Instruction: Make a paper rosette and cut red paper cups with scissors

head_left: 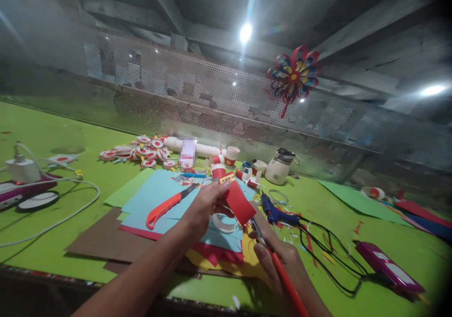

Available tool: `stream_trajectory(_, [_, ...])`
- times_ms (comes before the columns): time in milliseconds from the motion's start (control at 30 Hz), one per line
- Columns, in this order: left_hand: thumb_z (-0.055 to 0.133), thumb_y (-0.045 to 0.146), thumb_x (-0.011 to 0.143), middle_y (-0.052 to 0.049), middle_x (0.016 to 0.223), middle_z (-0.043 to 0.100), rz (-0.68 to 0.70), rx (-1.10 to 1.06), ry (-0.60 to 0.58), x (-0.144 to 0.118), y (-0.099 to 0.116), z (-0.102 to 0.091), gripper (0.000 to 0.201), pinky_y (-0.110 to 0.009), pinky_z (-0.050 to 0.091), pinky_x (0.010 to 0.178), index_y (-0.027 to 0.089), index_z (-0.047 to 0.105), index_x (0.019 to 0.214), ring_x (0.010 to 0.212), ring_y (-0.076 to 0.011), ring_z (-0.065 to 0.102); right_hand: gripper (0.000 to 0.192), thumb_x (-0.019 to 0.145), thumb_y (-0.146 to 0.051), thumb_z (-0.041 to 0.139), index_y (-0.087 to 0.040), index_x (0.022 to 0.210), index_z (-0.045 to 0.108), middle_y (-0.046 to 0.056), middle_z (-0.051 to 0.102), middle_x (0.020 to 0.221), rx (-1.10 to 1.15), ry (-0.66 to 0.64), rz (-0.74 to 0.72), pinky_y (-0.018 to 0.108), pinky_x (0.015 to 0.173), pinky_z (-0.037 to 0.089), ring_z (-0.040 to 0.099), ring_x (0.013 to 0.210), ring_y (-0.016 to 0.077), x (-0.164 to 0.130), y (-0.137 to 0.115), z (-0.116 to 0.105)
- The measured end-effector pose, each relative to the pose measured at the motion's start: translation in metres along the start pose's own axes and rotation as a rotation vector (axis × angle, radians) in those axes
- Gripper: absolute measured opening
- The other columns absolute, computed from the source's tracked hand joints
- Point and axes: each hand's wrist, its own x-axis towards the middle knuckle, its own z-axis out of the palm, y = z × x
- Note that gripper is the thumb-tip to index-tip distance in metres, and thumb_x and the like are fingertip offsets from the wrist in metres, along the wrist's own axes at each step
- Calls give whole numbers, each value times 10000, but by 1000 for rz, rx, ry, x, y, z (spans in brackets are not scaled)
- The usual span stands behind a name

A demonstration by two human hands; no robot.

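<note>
My left hand (205, 204) holds a red paper piece (238, 201) with a yellow strip along its top edge, lifted a little above the table. My right hand (282, 265) grips red-handled scissors (278, 265); their blades (257, 230) meet the lower edge of the red piece. Under both hands lies a stack of coloured paper sheets (155, 199) in light blue, red, yellow and brown. A roll of tape (222, 223) rests on the stack just below the left hand. An orange-handled utility knife (165, 207) lies on the blue sheet to the left.
A blue glue gun (273, 211) with black cable lies right of the paper. Paper cups (232, 156), red-white discs (141, 152) and a white kettle (278, 169) stand at the back. A pink phone (386, 265) lies right, a charger and cable (24, 169) left. A mesh screen carries a paper flower (293, 77).
</note>
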Motion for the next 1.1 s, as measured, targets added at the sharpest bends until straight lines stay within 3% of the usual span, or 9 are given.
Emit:
stream_trajectory(200, [619, 303, 780, -93, 966, 671, 76, -64, 65, 2, 1, 1, 272, -293, 496, 702, 138, 612, 996, 832, -186, 631, 380, 893, -421, 405, -174, 1075, 629, 71, 702, 781, -36, 28, -71, 241, 560, 484, 646, 631, 184, -5, 8, -1])
stream_trajectory(367, [702, 206, 695, -97, 999, 674, 39, -97, 46, 2, 3, 3, 409, -313, 487, 756, 147, 597, 1086, 866, -198, 633, 330, 869, -395, 449, -170, 1012, 643, 96, 706, 842, -62, 12, -110, 261, 614, 496, 663, 732, 216, -6, 16, -3])
stream_trajectory(500, [695, 143, 687, -82, 998, 669, 16, -117, -35, 2, 7, -2, 436, -298, 479, 779, 154, 594, 1111, 847, -176, 632, 387, 868, -461, 425, -159, 919, 660, 79, 684, 743, -29, -91, -68, 259, 581, 472, 634, 654, 202, -7, 20, -12])
stream_trajectory(733, [665, 107, 692, -72, 970, 633, -41, -74, -149, 0, 11, -9, 460, -289, 499, 656, 166, 555, 1135, 705, -156, 634, 522, 882, -551, 345, -136, 1024, 629, 9, 562, 541, 129, -243, 21, 246, 500, 398, 528, 489, 154, -13, 20, -28])
stream_trajectory(933, [619, 80, 691, -47, 754, 627, -123, -10, -245, 1, 11, -15, 553, -262, 475, 536, 155, 489, 1223, 609, -160, 610, 436, 864, -538, 404, -163, 897, 625, 64, 634, 755, 106, -290, -29, 262, 611, 433, 579, 665, 183, -19, 24, -40])
stream_trajectory(1100, [636, 97, 701, -49, 693, 618, -137, -17, -239, 1, 10, -13, 398, -219, 438, 542, 116, 574, 1094, 605, -126, 585, 409, 867, -493, 431, -163, 1048, 593, 110, 646, 933, 55, -416, 21, 313, 747, 460, 600, 847, 238, -23, 26, -49])
